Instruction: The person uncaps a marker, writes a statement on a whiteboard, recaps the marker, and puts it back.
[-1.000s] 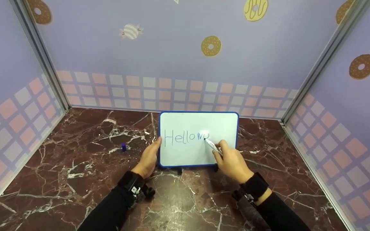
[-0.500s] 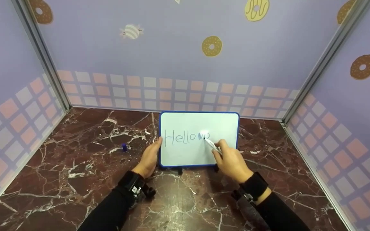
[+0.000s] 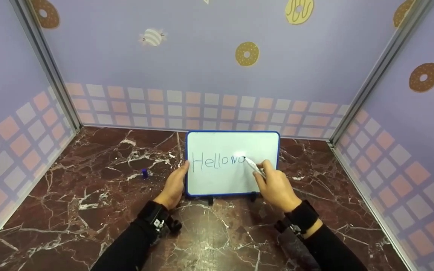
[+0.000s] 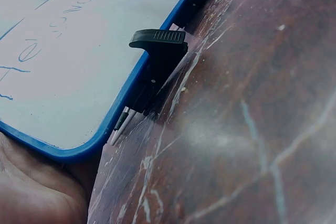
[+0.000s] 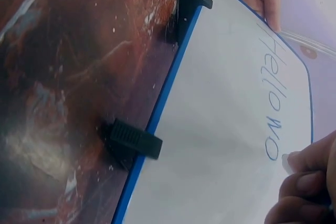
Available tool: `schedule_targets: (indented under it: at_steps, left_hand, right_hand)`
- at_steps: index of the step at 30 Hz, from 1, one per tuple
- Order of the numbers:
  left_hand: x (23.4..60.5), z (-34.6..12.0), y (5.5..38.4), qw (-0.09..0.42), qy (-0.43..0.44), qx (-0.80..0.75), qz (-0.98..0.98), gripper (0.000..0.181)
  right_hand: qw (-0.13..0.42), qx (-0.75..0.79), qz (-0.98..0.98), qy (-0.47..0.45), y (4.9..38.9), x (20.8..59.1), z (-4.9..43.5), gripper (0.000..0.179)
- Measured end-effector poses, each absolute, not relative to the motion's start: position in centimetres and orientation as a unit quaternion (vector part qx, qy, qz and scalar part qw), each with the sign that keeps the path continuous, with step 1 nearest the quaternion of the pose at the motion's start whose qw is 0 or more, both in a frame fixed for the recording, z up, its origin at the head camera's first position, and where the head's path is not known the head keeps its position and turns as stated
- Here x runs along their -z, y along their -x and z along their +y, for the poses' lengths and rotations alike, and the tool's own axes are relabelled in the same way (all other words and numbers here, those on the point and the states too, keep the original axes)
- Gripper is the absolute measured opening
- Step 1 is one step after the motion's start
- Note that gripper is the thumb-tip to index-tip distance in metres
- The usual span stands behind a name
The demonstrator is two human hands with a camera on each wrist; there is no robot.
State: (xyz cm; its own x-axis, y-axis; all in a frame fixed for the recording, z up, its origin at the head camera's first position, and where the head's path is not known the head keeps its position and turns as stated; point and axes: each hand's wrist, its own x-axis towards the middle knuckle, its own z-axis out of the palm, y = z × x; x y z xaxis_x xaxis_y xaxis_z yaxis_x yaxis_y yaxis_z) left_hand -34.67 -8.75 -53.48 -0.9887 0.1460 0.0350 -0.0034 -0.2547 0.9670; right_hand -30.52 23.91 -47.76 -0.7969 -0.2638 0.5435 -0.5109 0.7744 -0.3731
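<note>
A small whiteboard (image 3: 217, 180) with a blue frame leans tilted on a stand with black clips (image 5: 135, 138). Blue handwriting (image 5: 273, 93) across it reads "Hello wo". My right hand (image 3: 277, 188) pinches a white marker (image 3: 254, 165), its dark tip right at the "o" at the end of the line. At the board's left side, my left hand (image 3: 171, 188) grips the edge with the thumb along the frame; its other fingers are mostly hidden behind. In the left wrist view, the palm (image 4: 37, 192) lies against the frame's lower corner.
A small dark-blue marker cap (image 3: 144, 173) stands on the brown marbled tabletop (image 3: 107, 210), left of the board. Patterned lilac panels (image 3: 202, 67) wall in the back and both sides, joined by metal corner posts (image 3: 375, 75).
The right hand has shifted slightly right and up with the marker. The "o" after the "w" has been closed into a full loop. The left hand has stayed at the board's edge.
</note>
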Motion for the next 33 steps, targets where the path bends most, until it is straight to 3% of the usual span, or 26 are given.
schedule_targets:
  at_steps: [33]
  left_hand:
    - [53.44, -8.99, 34.72, 0.063, -0.07, -0.797, 0.597, 0.061]
  right_hand:
    - [0.242, -0.24, -0.917, -0.207, 30.86, 47.67, 24.58, 0.018]
